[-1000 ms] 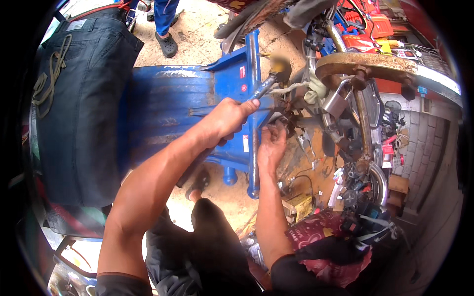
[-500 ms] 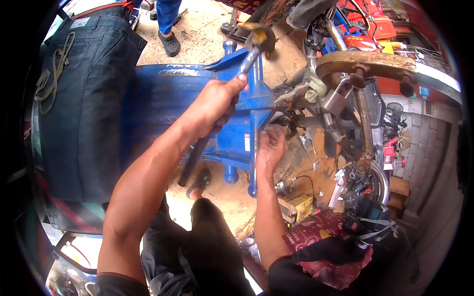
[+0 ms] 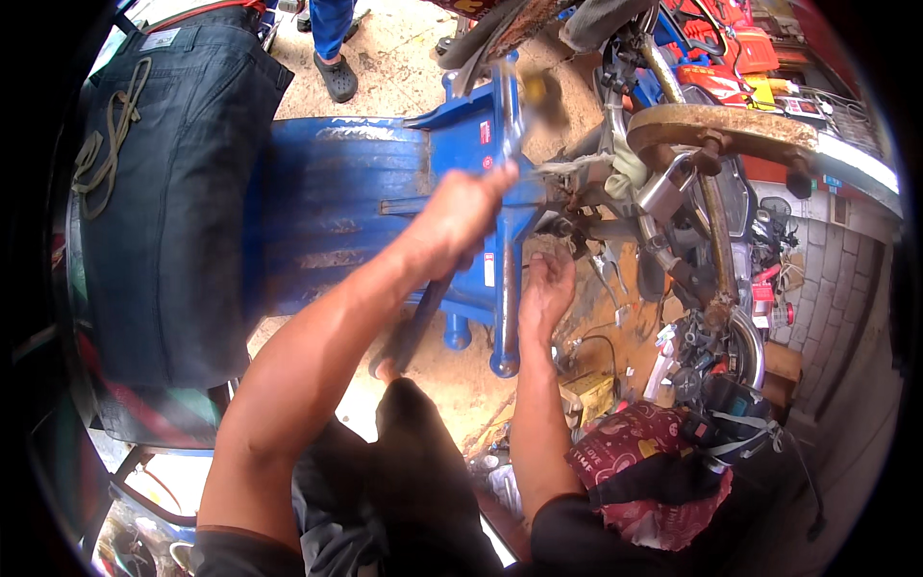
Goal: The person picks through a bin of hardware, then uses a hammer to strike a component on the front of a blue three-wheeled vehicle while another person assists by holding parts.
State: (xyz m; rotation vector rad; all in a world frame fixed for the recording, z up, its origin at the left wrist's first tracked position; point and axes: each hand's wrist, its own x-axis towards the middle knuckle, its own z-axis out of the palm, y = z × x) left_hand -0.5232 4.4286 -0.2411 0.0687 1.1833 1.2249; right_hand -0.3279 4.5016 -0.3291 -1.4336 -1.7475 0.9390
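My left hand (image 3: 463, 212) is closed around the handle of a long hammer (image 3: 425, 313), whose blurred yellowish head (image 3: 544, 99) is above the right end of a blue metal frame (image 3: 327, 163). My right hand (image 3: 546, 293) has its fingers curled at a greasy, rusty joint (image 3: 562, 216) just right of that frame, below a pale cloth strip (image 3: 625, 173); what its fingertips hold is too small and shadowed to make out.
Dark trousers (image 3: 159, 212) drape over the frame's left side. A person's leg (image 3: 327, 29) in blue stands beyond. A rusty bar (image 3: 721, 120) with a padlock (image 3: 663, 192), bike parts (image 3: 731, 337) and red tool cases (image 3: 740, 53) crowd the right. A patterned bag (image 3: 635, 452) lies beside my right forearm.
The hammer rose up and leftward half a second ago and has since swung back right and down with my left hand. My right hand stays at the joint.
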